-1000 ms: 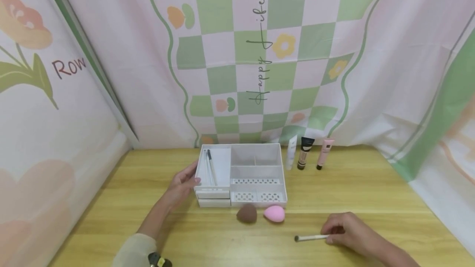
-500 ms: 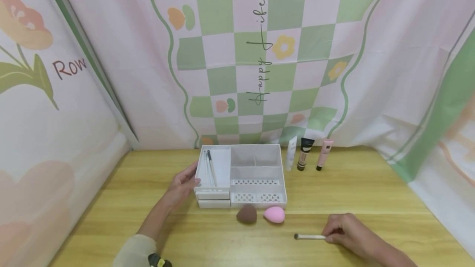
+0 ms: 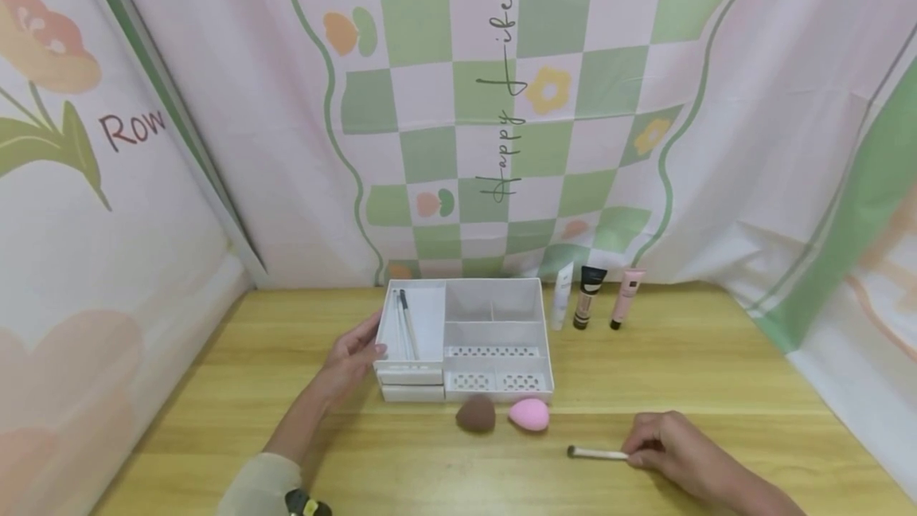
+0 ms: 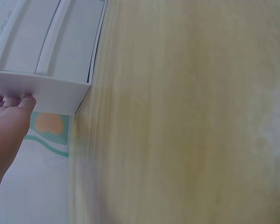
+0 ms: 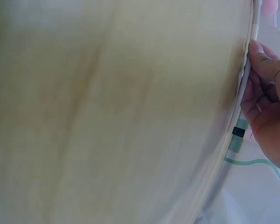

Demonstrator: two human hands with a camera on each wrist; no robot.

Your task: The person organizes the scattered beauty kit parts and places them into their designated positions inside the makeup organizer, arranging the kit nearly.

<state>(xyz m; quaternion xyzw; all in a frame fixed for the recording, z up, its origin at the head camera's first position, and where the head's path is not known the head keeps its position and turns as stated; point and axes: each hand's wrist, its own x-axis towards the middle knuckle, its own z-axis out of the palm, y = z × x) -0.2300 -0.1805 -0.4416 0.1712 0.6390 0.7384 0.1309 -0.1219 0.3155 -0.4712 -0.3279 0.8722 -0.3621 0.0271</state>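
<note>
A white desktop organizer (image 3: 494, 310) stands at the back of the table, two low drawers at its front left. Two thin brushes (image 3: 407, 323) lie in its top left tray. Along the organizer's left wall rests my left hand (image 3: 353, 357), fingertips on the outer side and thumb at the front corner. In the left wrist view the fingers touch that wall below the drawers' edge. My right hand (image 3: 669, 452) pinches a makeup brush (image 3: 598, 453) by its handle end, thumb against fingers, low over the table. The dark tip of this brush points left.
In front of the organizer lie a brown makeup sponge (image 3: 476, 414) and a pink makeup sponge (image 3: 529, 415). To its right stand a white tube (image 3: 562, 297), a black-capped tube (image 3: 589, 298) and a pink tube (image 3: 627, 299). A patterned curtain (image 3: 487, 102) hangs behind the table.
The right fingers sit slightly closer to the handle's end, and the brush's dark tip has swung a little up and away. The left hand and organizer have stayed in place.
</note>
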